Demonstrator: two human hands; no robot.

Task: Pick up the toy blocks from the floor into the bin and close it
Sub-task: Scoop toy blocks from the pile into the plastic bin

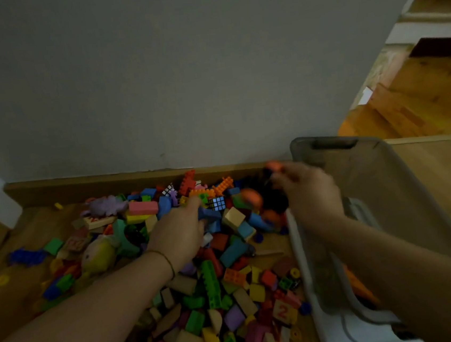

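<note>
A heap of coloured toy blocks [216, 283] covers the wooden floor against the wall. My left hand [180, 231] reaches into the middle of the heap, its fingers curled round a blue block [209, 214]. My right hand [307, 190], blurred, hovers above the heap's right edge beside the bin and pinches a small orange piece [273, 165]. The translucent grey bin [416, 201] stands open at the right, with an orange toy [362, 287] lying inside near its front corner.
A white lid [344, 333] lies under the bin's near end. A doll with yellow hair [99, 256] and a puzzle cube [218, 203] sit among the blocks. The grey wall and wooden skirting [95, 184] bound the far side.
</note>
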